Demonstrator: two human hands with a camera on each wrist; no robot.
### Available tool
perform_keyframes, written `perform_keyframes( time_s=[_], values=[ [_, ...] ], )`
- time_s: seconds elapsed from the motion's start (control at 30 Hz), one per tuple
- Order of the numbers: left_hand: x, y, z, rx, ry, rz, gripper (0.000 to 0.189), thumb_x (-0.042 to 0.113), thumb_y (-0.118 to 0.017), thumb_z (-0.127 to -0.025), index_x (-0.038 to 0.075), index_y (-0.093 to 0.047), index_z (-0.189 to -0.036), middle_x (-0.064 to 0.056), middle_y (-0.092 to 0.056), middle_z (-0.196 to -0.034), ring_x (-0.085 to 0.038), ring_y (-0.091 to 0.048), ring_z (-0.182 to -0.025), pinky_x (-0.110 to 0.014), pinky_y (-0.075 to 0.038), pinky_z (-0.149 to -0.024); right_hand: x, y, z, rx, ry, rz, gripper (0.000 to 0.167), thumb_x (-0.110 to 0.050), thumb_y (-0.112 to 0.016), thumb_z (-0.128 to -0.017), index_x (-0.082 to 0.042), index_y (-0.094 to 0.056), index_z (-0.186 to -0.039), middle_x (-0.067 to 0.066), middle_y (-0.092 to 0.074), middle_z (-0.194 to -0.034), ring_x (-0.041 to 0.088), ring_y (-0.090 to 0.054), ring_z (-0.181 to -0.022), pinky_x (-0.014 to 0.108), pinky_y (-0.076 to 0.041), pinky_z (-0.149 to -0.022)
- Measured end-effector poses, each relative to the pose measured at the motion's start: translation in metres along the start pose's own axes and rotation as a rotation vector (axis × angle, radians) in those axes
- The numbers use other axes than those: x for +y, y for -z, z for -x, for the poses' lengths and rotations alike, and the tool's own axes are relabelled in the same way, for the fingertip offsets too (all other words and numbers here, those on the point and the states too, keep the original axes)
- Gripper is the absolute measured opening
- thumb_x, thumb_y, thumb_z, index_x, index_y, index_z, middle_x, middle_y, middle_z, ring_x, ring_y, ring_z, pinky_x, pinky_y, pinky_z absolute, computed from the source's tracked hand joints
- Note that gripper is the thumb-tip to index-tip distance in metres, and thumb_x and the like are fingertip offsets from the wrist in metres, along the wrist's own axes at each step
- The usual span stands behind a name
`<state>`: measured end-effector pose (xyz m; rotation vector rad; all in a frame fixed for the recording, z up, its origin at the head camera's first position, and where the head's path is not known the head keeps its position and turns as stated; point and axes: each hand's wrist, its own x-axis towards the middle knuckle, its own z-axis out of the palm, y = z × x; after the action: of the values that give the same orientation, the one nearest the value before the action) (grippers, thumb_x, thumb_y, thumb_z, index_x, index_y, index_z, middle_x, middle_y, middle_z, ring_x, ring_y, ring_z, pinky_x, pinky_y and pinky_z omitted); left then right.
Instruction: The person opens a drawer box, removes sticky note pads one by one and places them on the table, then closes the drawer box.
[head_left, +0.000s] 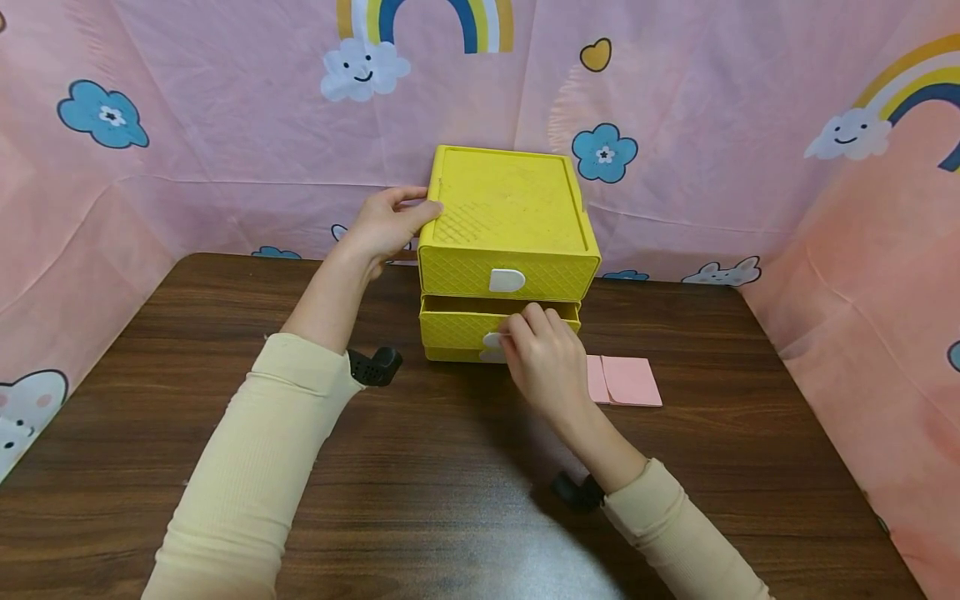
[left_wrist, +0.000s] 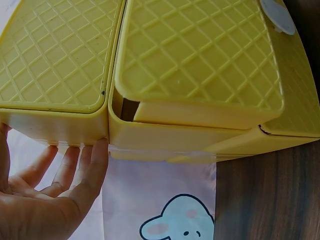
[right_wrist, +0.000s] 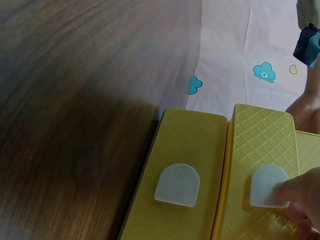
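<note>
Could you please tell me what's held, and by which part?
The right hand holds the open drawer by its white handle; the left hand touches the cabinet.

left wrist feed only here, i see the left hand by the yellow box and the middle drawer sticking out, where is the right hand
Observer: The right hand is at the middle drawer, pinching its white handle.
Operator: ok, anything lying nearby
Observer: Yes, in the head view, what looks like pink paper lies on the table, just right of the yellow box.
</note>
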<state>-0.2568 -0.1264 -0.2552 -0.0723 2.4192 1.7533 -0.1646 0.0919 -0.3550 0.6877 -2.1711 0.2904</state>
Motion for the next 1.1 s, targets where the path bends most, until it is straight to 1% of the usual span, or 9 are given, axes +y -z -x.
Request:
perform_keyframes(
  time_s=[0.17, 0.43, 0.53, 0.67, 0.73, 0.83, 1.1],
  values=[
    [0.0, 0.0, -0.001, 0.004, -0.002, -0.006, 0.059, 0.042, -0.055, -0.089, 0.026, -0.036, -0.142, -0.004, -0.043, -0.138, -0.019, -0.048, -0.118, -0.038, -0.035, -0.1, 0.003, -0.005, -0.003, 0.027, -0.002, -0.001, 0.004, -0.009, -0.065, -0.082, -0.009, -0.064, -0.078, 0.004, -0.053, -0.072, 0.02, -0.048, -0.061, 0.028, -0.04, -0.052],
    [0.0, 0.0, -0.001, 0.0, -0.002, -0.003, 0.059, 0.042, -0.055, -0.089, 0.026, -0.035, -0.142, -0.004, -0.043, -0.138, -0.02, -0.049, -0.117, -0.036, -0.037, -0.099, 0.006, -0.01, -0.005, 0.025, -0.03, -0.003, 0.003, -0.01, -0.067, -0.08, -0.009, -0.064, -0.08, 0.004, -0.053, -0.073, 0.021, -0.05, -0.061, 0.03, -0.04, -0.05],
    [0.0, 0.0, -0.001, 0.002, 0.0, 0.003, 0.058, 0.042, -0.055, -0.089, 0.025, -0.036, -0.142, -0.004, -0.044, -0.137, -0.02, -0.049, -0.116, -0.036, -0.037, -0.099, 0.007, -0.011, -0.006, 0.018, -0.035, -0.007, 0.001, -0.011, -0.064, -0.082, -0.01, -0.064, -0.081, 0.004, -0.053, -0.073, 0.021, -0.051, -0.062, 0.03, -0.04, -0.05],
    [0.0, 0.0, -0.001, 0.007, -0.001, 0.013, 0.057, 0.041, -0.055, -0.09, 0.025, -0.037, -0.142, -0.005, -0.044, -0.137, -0.02, -0.05, -0.116, -0.036, -0.037, -0.099, 0.008, -0.013, -0.007, 0.01, -0.042, -0.004, 0.003, -0.011, -0.062, -0.084, -0.01, -0.064, -0.082, 0.004, -0.053, -0.074, 0.022, -0.051, -0.063, 0.03, -0.041, -0.051],
    [0.0, 0.0, -0.001, 0.009, -0.003, 0.016, 0.057, 0.04, -0.055, -0.09, 0.025, -0.037, -0.142, -0.005, -0.045, -0.137, -0.02, -0.05, -0.116, -0.036, -0.037, -0.099, 0.008, -0.014, -0.007, 0.011, -0.046, 0.002, 0.001, -0.01, -0.064, -0.082, -0.011, -0.064, -0.082, 0.004, -0.053, -0.074, 0.022, -0.052, -0.063, 0.031, -0.041, -0.051],
    [0.0, -0.001, -0.001, 0.009, -0.004, 0.022, 0.057, 0.04, -0.056, -0.09, 0.025, -0.037, -0.141, -0.005, -0.045, -0.136, -0.02, -0.05, -0.115, -0.037, -0.037, -0.099, 0.009, -0.015, -0.008, 0.017, -0.049, 0.011, 0.004, -0.009, -0.066, -0.08, -0.011, -0.064, -0.082, 0.004, -0.054, -0.075, 0.022, -0.052, -0.063, 0.031, -0.041, -0.051],
    [-0.001, -0.001, -0.002, 0.006, -0.016, 0.037, 0.058, 0.038, -0.056, -0.09, 0.022, -0.036, -0.142, -0.006, -0.045, -0.136, -0.021, -0.05, -0.116, -0.038, -0.035, -0.102, 0.01, -0.018, -0.009, 0.031, -0.062, 0.023, 0.004, -0.009, -0.067, -0.081, -0.013, -0.064, -0.081, 0.004, -0.053, -0.075, 0.022, -0.052, -0.063, 0.031, -0.04, -0.05]
  ],
)
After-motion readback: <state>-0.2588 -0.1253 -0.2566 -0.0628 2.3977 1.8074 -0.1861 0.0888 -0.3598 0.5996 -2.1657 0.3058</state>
